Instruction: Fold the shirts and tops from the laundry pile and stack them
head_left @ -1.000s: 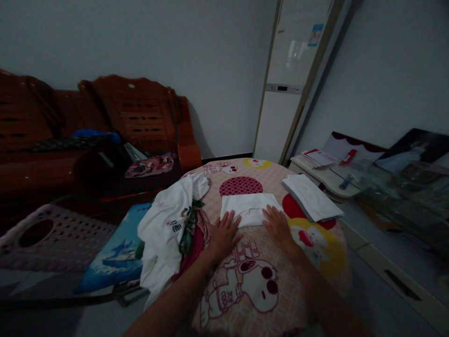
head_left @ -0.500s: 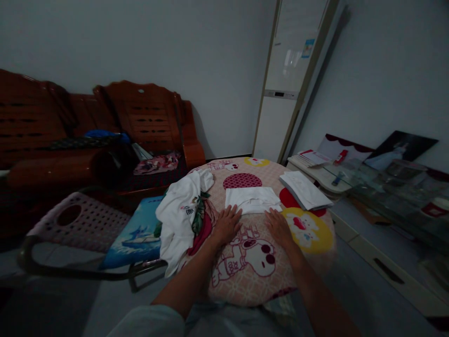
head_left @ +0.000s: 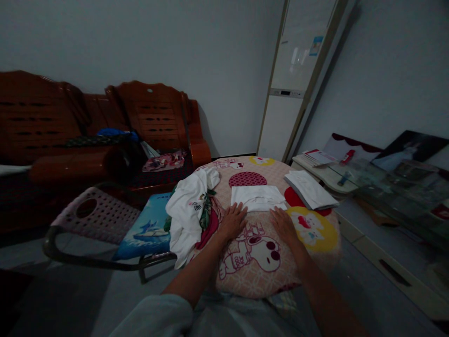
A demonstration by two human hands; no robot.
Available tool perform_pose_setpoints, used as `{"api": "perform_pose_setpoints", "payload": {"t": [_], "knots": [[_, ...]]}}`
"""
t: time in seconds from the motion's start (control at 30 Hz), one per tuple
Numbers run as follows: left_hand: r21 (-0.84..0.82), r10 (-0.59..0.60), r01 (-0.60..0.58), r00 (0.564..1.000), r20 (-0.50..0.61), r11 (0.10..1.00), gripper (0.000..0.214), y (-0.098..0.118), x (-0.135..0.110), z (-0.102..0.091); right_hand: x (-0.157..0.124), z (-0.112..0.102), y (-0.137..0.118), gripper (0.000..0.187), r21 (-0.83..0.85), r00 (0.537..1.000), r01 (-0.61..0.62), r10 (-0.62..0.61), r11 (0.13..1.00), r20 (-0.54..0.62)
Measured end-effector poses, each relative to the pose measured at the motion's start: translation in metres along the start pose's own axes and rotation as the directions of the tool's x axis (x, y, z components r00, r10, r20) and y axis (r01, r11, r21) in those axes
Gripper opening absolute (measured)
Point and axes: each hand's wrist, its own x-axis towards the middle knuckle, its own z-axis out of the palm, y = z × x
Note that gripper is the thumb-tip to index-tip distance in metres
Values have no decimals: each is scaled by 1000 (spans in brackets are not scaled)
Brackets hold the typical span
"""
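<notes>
A folded white garment [head_left: 257,197] lies on a round table covered with a pink cartoon cloth [head_left: 266,262]. My left hand [head_left: 233,220] rests flat and open on the cloth, fingertips at the garment's near left corner. My right hand [head_left: 283,224] lies flat and open just below its near right corner. A pile of unfolded clothes [head_left: 191,213], white on top with green and red beneath, hangs over the table's left edge beside my left hand. A second folded white stack [head_left: 310,189] sits at the table's far right.
A chair with a blue cushion [head_left: 147,229] and perforated pink back [head_left: 96,213] stands left of the table. Behind it is a wooden sofa [head_left: 87,126] with clothes on it. A tall white air conditioner [head_left: 293,84] stands in the corner. A low cabinet with papers [head_left: 329,168] runs along the right.
The view has pulled back from the table, showing more floor and my sleeve. Both hands have slid off the folded garment toward me and now lie on the cloth at its near edge.
</notes>
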Motion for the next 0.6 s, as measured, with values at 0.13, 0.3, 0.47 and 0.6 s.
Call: {"api": "perform_pose_setpoints", "payload": {"t": [0.13,0.3,0.47,0.6], "knots": [[-6,0,0,1000,-3,1000,55,0,0,-1,0,-4,-3,46,-9,1000,7,-7,1000,-5],[-3,2,-2,1000,-9,1000,54,-1,1,1,0,-4,-3,44,-8,1000,2,-2,1000,-22],[8,8,-8,1000,-30,1000,54,-2,1,4,0,-3,-3,43,10,1000,2,-2,1000,-27],[15,12,-11,999,-44,1000,54,-3,1,5,0,-4,-3,44,3,1000,-3,3,1000,-9]]}}
